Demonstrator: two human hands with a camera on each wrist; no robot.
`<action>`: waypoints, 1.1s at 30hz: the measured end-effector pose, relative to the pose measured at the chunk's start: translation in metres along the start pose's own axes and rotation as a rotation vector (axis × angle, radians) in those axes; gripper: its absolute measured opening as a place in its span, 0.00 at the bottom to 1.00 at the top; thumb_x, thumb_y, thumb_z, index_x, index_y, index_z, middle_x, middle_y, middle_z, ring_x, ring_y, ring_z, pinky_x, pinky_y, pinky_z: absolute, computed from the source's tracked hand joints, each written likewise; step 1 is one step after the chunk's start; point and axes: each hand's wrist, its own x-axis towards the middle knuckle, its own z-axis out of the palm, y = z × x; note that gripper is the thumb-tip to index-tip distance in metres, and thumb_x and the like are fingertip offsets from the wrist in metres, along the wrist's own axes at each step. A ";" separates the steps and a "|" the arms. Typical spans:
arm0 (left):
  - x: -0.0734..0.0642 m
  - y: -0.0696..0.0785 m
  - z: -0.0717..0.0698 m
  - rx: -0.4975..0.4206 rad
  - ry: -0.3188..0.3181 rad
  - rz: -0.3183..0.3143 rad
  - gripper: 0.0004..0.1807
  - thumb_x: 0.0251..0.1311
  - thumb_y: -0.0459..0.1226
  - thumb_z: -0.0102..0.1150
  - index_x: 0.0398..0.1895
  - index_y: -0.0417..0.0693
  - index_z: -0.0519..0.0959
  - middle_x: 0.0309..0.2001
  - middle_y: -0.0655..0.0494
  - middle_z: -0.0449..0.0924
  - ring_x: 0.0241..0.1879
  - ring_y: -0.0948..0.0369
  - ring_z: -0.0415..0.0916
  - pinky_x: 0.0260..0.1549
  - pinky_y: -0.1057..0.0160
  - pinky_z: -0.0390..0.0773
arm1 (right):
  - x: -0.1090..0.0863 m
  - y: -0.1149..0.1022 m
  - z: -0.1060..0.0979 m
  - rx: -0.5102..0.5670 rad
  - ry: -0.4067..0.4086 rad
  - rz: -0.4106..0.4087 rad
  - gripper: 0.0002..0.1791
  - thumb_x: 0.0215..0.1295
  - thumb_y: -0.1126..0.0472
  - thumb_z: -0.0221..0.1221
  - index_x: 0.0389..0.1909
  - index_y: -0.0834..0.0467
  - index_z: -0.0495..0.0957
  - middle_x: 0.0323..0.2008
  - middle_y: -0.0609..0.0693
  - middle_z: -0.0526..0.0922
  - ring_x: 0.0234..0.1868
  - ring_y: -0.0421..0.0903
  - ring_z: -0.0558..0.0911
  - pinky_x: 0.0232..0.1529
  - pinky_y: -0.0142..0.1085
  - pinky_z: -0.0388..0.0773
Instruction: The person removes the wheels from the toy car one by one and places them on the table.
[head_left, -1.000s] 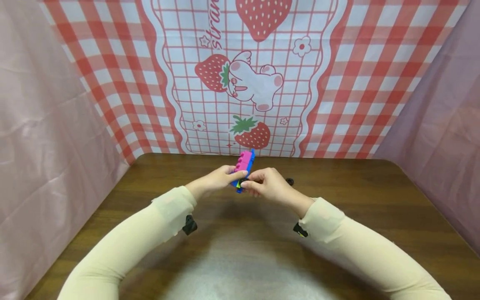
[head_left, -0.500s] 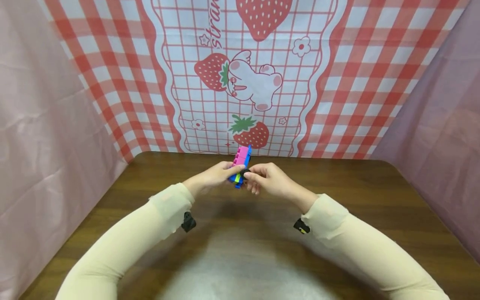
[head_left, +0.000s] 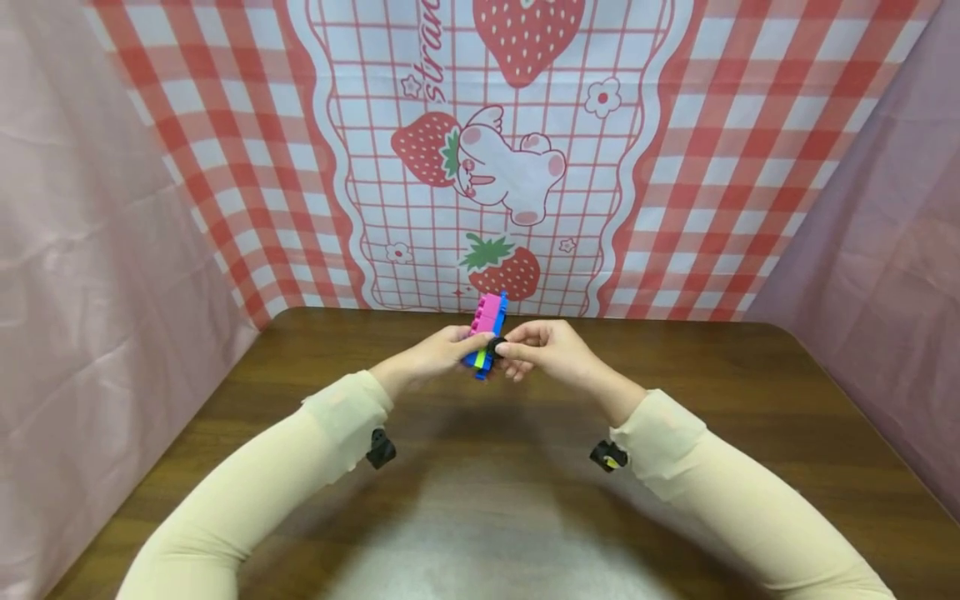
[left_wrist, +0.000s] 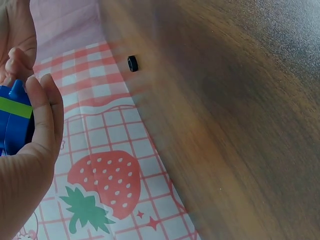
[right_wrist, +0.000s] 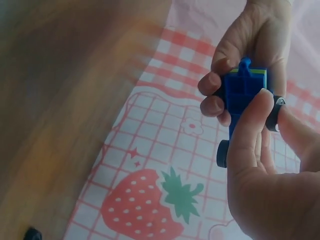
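A toy car built of blocks (head_left: 491,312), pink bricks on a blue chassis with a lime stripe, is held above the table in my left hand (head_left: 438,350), thumb across its near end. My right hand (head_left: 551,346) pinches a small black wheel (head_left: 496,347) between thumb and fingers at the car's right side. In the right wrist view the chassis's hollow blue underside (right_wrist: 242,92) shows, and another black wheel (right_wrist: 222,153) sits lower on the chassis. The left wrist view catches only the car's blue and lime end (left_wrist: 15,120).
A loose black wheel (left_wrist: 132,63) stands on the brown wooden table (head_left: 465,500) in the left wrist view. A small dark object (right_wrist: 33,233) shows at the right wrist view's lower corner. A strawberry-print cloth (head_left: 510,167) hangs behind the table, with pink drapes at both sides.
My right hand has shifted slightly up and to the right, the wheel still pinched. The car has risen a little. The loose wheel seen beside my right wrist earlier is now hidden in the head view.
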 end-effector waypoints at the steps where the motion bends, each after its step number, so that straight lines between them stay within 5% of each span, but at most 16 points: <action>1: 0.000 0.000 0.000 -0.001 0.001 0.002 0.24 0.76 0.42 0.39 0.58 0.28 0.69 0.52 0.30 0.78 0.39 0.59 0.83 0.49 0.58 0.81 | 0.000 0.000 0.000 0.019 0.005 0.011 0.13 0.67 0.63 0.60 0.42 0.73 0.76 0.29 0.59 0.87 0.25 0.44 0.85 0.33 0.43 0.85; 8: -0.002 -0.001 0.000 0.009 0.008 -0.009 0.23 0.76 0.42 0.40 0.58 0.28 0.68 0.49 0.33 0.80 0.49 0.43 0.80 0.51 0.54 0.80 | -0.001 0.001 -0.002 0.041 0.065 0.057 0.15 0.64 0.61 0.63 0.43 0.69 0.78 0.30 0.50 0.88 0.30 0.45 0.87 0.36 0.42 0.85; 14: -0.004 -0.005 -0.003 0.019 -0.006 -0.020 0.24 0.76 0.43 0.40 0.58 0.28 0.68 0.52 0.29 0.78 0.45 0.51 0.83 0.52 0.53 0.80 | -0.003 0.000 -0.009 0.051 0.077 0.043 0.18 0.65 0.62 0.62 0.47 0.73 0.78 0.30 0.56 0.87 0.28 0.43 0.86 0.38 0.42 0.85; 22: -0.007 -0.003 -0.002 0.058 -0.016 0.001 0.23 0.76 0.42 0.41 0.58 0.27 0.66 0.51 0.26 0.77 0.35 0.60 0.84 0.46 0.57 0.82 | -0.006 0.002 -0.018 0.139 0.115 0.101 0.20 0.65 0.65 0.60 0.53 0.76 0.75 0.30 0.48 0.88 0.30 0.41 0.87 0.43 0.36 0.84; 33: -0.008 -0.003 -0.004 0.055 -0.017 0.001 0.20 0.75 0.42 0.42 0.53 0.29 0.68 0.47 0.29 0.80 0.34 0.59 0.84 0.46 0.54 0.82 | -0.006 0.009 -0.033 0.143 0.151 0.196 0.23 0.66 0.61 0.61 0.56 0.73 0.74 0.31 0.48 0.88 0.35 0.41 0.88 0.57 0.44 0.77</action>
